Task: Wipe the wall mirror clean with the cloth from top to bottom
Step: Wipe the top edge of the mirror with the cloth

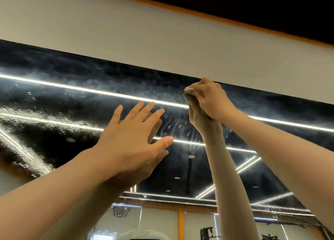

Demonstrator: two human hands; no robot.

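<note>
The wall mirror (63, 98) fills the middle of the view, wet with droplets and streaks, its top edge running under a white wall band. My right hand (211, 98) grips a small bunched cloth (188, 91) and presses it against the glass just below the top edge. Only a pale corner of the cloth shows past my fingers. My left hand (133, 140) lies flat on the mirror to the left and lower, fingers spread and straight. Both hands and forearms are doubled by their reflections in the glass.
A white wall band (144, 40) runs above the mirror, then an orange strip (216, 17) and a dark ceiling. The glass reflects bright light strips, an orange post (180, 225) and gym equipment low down.
</note>
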